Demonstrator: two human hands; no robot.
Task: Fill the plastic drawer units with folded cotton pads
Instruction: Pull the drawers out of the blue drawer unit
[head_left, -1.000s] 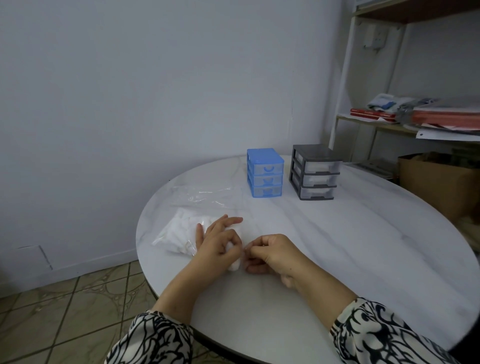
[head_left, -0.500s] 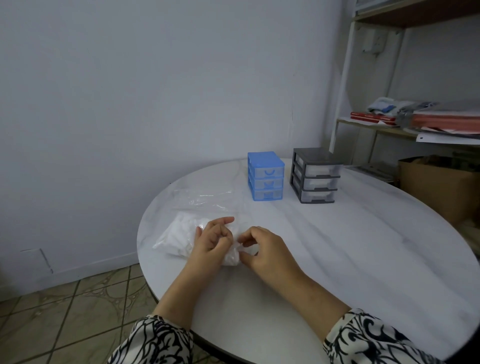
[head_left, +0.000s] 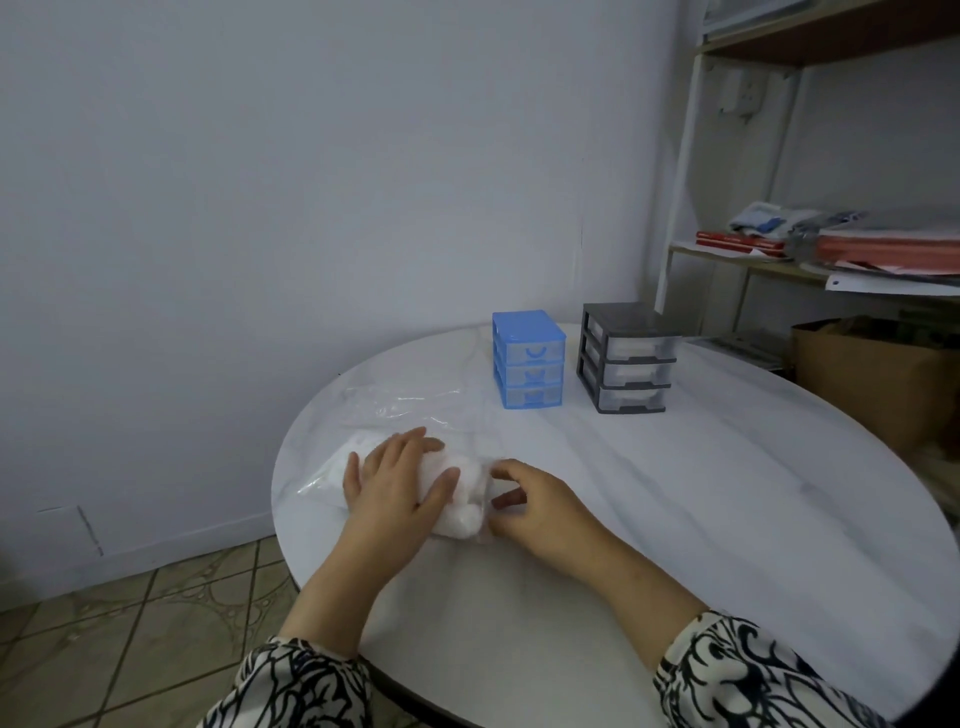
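I am seated at a round white marble-patterned table (head_left: 701, 519), both forearms in black-and-white patterned sleeves (head_left: 753, 680) extended onto it. My left hand (head_left: 392, 486) lies palm down across a clear plastic bag of cotton pads (head_left: 457, 499), fingers spread and nearly straight, thumb lying along the bag's near side; it presses the bag against the table. My right hand (head_left: 535, 506) is at the bag's open end, at 3 o'clock from the left hand, fingers curled with thumb and fingertips closed on the clear film of the bag mouth. I cannot tell whether a pad is caught in that pinch. The bag lies at about 9 o'clock on the table, near its left edge, and white pads bulge at the end between my hands. A second, flat clear plastic bag (head_left: 410, 402) lies just beyond it at 12 o'clock from the left hand. The blue drawer unit (head_left: 529, 358) and the dark grey drawer unit (head_left: 626, 356) stand upright side by side at the table's far edge, at about 12 o'clock, well apart from the bag, the grey one at 3 o'clock from the blue. Each has three clear-fronted drawers, all pushed in. A shelf rack (head_left: 779, 260) holding papers stands at 2 o'clock, off the table, a cardboard box (head_left: 872, 379) below it.
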